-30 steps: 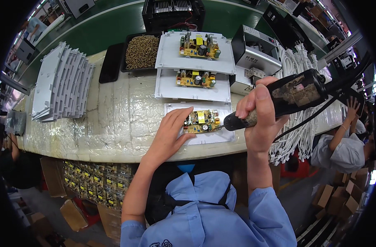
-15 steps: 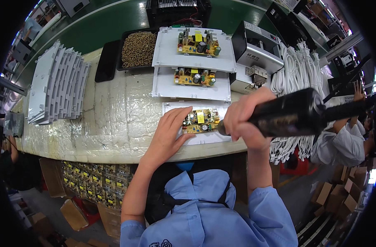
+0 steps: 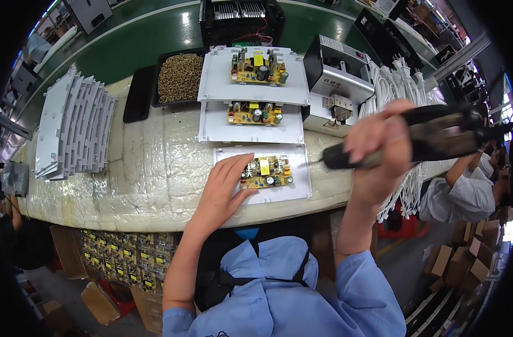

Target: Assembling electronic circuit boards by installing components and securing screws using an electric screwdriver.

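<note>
A circuit board with a yellow-topped part lies on a white plastic panel near the table's front edge. My left hand rests at its left end, the thumb at the lower corner and the fingers at the upper one, gripping it against the panel. In my right hand is a black electric screwdriver, partly blurred by motion. Its tip points left, just right of the panel and apart from the board. My right fingers are wrapped round the handle.
Two more white panels with circuit boards lie behind. A black tray holds many screws. White panels stand stacked at left. A silver-black machine and bundled white cables are at right. Boxed boards sit below the table.
My right hand has moved the screwdriver right, away from the board's right end. My left hand stays on the board. The whole view has shifted slightly.
</note>
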Motion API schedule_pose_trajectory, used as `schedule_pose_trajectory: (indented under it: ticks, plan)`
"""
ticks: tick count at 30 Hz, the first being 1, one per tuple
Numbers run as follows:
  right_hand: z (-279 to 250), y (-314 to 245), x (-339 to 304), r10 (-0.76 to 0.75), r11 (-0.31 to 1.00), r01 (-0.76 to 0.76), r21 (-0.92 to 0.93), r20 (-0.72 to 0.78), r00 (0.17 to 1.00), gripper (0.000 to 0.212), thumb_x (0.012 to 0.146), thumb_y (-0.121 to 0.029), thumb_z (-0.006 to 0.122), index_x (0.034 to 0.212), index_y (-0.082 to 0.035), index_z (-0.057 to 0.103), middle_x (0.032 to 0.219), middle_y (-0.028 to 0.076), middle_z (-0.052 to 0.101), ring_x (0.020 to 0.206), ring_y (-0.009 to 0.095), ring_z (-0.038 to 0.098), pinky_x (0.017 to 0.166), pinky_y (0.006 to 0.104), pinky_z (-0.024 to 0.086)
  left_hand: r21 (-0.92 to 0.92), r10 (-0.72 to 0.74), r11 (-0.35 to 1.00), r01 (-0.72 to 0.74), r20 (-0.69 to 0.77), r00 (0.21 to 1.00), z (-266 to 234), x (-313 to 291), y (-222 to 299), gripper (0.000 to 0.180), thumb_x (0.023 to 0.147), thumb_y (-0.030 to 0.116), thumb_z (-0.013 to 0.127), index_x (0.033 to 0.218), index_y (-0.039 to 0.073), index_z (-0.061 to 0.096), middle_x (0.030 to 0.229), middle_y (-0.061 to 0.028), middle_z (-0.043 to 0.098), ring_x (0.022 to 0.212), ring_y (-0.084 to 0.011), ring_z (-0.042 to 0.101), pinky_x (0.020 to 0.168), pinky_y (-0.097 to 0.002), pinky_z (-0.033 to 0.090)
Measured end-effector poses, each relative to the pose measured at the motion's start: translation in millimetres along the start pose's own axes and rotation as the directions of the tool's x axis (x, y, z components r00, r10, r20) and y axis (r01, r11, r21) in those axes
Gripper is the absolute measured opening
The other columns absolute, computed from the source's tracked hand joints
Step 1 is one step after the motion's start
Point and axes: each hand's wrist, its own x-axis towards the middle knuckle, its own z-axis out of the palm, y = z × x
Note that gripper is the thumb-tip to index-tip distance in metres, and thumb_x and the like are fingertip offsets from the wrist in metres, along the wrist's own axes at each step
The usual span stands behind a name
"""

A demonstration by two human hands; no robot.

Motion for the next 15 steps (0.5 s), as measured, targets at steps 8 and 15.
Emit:
schedule_pose_trajectory:
  ticks: [8, 15]
  plan:
    - [-29, 23, 59, -0.355, 0.887, 0.214, -0.409, -0.307, 0.883, 0.014, 0.088, -0.008, 0.065, 0.092, 0.002, 0.058, 0.066, 0.005, 0.051, 0.055, 0.014, 0.052, 0.053, 0.0282, 0.045, -0.022, 0.016, 1.000, -0.016, -0.013, 1.000, 2, 4, 4, 0.071, 0.079, 0.017, 0.076, 0.142, 0.007, 0.044, 0.131, -0.0162, 0.053, 0.121, -0.0344, 0.048, 0.104, -0.0420, 0.040]
    - [-13, 10, 36, -0.210, 0.969, 0.164, -0.183, -0.270, 0.940, 0.013, 0.088, -0.008, 0.066, 0.093, 0.001, 0.058, 0.065, 0.004, 0.053, 0.050, 0.012, 0.051, 0.052, 0.0276, 0.044, -0.065, 0.001, 0.998, -0.003, -0.040, 0.999, 3, 5, 3, 0.073, 0.079, 0.016, 0.076, 0.143, 0.006, 0.043, 0.126, -0.0179, 0.056, 0.113, -0.0351, 0.053, 0.098, -0.0400, 0.043]
